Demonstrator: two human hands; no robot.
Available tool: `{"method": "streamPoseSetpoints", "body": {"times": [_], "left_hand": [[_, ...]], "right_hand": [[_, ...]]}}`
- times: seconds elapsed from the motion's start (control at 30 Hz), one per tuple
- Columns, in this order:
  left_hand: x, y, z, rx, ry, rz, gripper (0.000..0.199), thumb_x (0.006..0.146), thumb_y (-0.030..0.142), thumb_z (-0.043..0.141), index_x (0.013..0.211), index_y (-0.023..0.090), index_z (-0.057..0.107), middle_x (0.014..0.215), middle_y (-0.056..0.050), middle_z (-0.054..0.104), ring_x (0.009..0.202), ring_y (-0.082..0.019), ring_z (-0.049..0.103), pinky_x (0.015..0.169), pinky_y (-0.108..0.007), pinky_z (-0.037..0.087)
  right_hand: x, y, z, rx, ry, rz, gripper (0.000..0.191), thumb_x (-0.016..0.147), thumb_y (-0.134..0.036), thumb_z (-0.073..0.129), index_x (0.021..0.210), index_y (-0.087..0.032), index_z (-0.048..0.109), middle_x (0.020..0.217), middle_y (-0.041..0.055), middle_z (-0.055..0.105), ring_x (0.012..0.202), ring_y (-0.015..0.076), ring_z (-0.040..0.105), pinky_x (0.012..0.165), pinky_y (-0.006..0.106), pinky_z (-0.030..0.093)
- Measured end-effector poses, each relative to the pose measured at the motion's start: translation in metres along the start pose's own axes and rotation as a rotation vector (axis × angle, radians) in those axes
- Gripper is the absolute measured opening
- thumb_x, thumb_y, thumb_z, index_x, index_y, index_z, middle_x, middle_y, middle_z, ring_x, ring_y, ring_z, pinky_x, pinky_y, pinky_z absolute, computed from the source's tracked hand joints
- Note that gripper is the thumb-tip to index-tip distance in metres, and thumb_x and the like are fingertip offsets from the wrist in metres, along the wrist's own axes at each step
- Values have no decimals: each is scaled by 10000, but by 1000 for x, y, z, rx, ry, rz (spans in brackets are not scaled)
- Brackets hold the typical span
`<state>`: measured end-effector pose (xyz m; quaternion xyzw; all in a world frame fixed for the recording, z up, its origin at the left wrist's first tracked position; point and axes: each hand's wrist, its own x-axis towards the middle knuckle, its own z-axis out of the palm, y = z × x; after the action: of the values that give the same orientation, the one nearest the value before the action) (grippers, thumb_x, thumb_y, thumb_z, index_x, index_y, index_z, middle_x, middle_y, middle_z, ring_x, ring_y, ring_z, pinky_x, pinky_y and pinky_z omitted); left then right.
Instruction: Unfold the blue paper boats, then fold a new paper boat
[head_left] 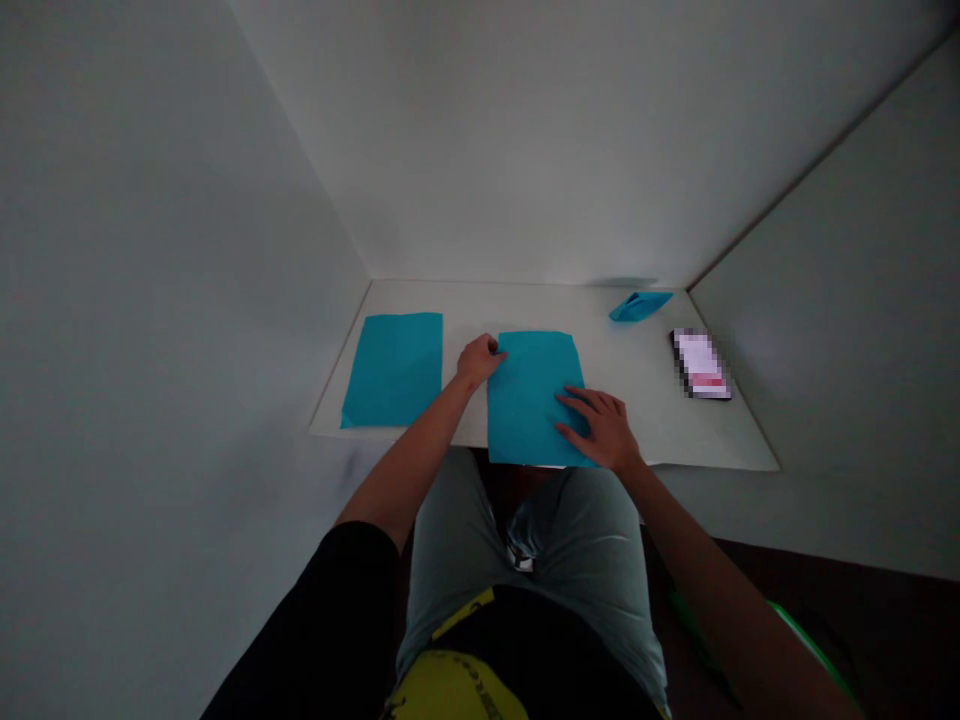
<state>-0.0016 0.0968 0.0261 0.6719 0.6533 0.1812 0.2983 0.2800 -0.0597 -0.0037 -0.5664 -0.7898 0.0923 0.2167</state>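
1. Blue paper sheet (534,395): flat on the white table (645,400), at the middle of the near edge, long side running away from the body. Near short edge level with or slightly over the table edge; cannot tell which.
2. White table: set into a corner, plain pale walls at left, back and right. Bare surface visible between the items.
3. Second blue sheet (394,368): flat, left of the first, well apart from it, parallel, untouched.
4. Lap below the table edge: grey trousers, dark top with a yellow patch.
5. Right hand (602,428): palm down, fingers spread and extended, pressed flat on the near right part of the centre sheet. Not clamped on anything; resting open on the paper.
6. Left hand (478,360): at the far left corner of the same sheet, fingers curled at its edge. Appears to pinch the corner; exact grip too small and dim to confirm.
7. Phone (700,364): far right of the table, lying flat, screen lit and pixelated, well apart from both hands.
8. Folded blue paper piece (639,305): far right corner near the back wall, just beyond the phone, pointed shape, untouched.
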Motion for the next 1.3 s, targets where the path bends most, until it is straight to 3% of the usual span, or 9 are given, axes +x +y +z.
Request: {"method": "streamPoseSetpoints", "body": {"times": [0.13, 0.27, 0.43, 0.53, 0.7, 0.83, 0.97, 1.13, 1.3], "left_hand": [[-9, -10, -7, -261, 28, 29, 246, 1009, 241, 672, 1248, 189, 652, 1216, -116, 777, 1014, -198, 734, 934, -327, 559], [-7, -28, -42, -336, 68, 24, 301, 1055, 247, 590, 1351, 200, 619, 1170, -105, 785, 954, -193, 742, 855, -299, 564], [15, -72, -114, -197, 220, -81, 280, 1097, 312, 496, 1267, 169, 667, 1178, -128, 783, 1026, -225, 731, 916, -321, 551], [29, -105, -152, -65, 178, -119, 265, 1064, 323, 541, 1231, 192, 701, 1227, -125, 782, 1067, -233, 725, 955, -325, 541], [44, -147, -185, 258, 114, -206, 259, 1006, 348, 594, 1165, 205, 741, 1321, -150, 760, 1250, -293, 679, 1080, -365, 501], [37, -154, -179, 368, 158, -283, 388, 955, 356, 644, 1295, 177, 701, 1388, -213, 714, 1290, -386, 656, 1079, -479, 515], [12, -140, -140, 474, 371, -193, 600, 982, 327, 574, 1545, 125, 521, 1627, -264, 515, 1462, -415, 530, 1185, -545, 444], [-18, -134, -85, 455, 259, -87, 801, 1049, 617, 447, 1661, 101, 420, 1781, -226, 326, 1673, -380, 261, 1357, -532, 228], [-23, -144, -73, 465, 270, -88, 932, 1035, 694, 397, 1706, 49, 343, 1810, -252, 223, 1703, -400, 173, 1376, -567, 150]], "right_hand": [[-2, 3, 1, -4, 29, -26, 552, 1004, -564, 619, 1505, -334, 651, 1570, 99, 641, 1396, 377, 590, 1174, 608, 394], [-2, 5, 1, -12, 47, -38, 627, 1007, -571, 599, 1582, -323, 568, 1550, 119, 648, 1385, 375, 603, 1157, 591, 423], [-2, 9, 6, -38, 40, -21, 650, 1003, -604, 574, 1586, -316, 549, 1496, 131, 679, 1356, 386, 620, 1142, 598, 437], [-3, 14, 10, -54, 41, -1, 663, 996, -632, 564, 1577, -313, 552, 1482, 142, 686, 1352, 401, 622, 1135, 609, 442], [-5, 21, 15, -67, 65, 18, 674, 991, -679, 545, 1540, -291, 585, 1449, 159, 701, 1320, 413, 641, 1119, 618, 454], [-6, 24, 17, -63, 69, 20, 668, 997, -694, 532, 1539, -307, 583, 1464, 146, 697, 1327, 414, 640, 1114, 623, 460], [-7, 27, 18, -65, 88, 4, 671, 1002, -705, 526, 1529, -293, 590, 1448, 153, 707, 1304, 413, 652, 1090, 615, 479], [-7, 25, 17, -75, 85, -15, 607, 1022, -621, 557, 1525, -281, 588, 1460, 148, 705, 1330, 379, 648, 1113, 575, 470], [-7, 14, 10, -61, 53, -21, 556, 1015, -532, 622, 1497, -255, 615, 1481, 138, 696, 1350, 343, 638, 1138, 532, 454]]}}
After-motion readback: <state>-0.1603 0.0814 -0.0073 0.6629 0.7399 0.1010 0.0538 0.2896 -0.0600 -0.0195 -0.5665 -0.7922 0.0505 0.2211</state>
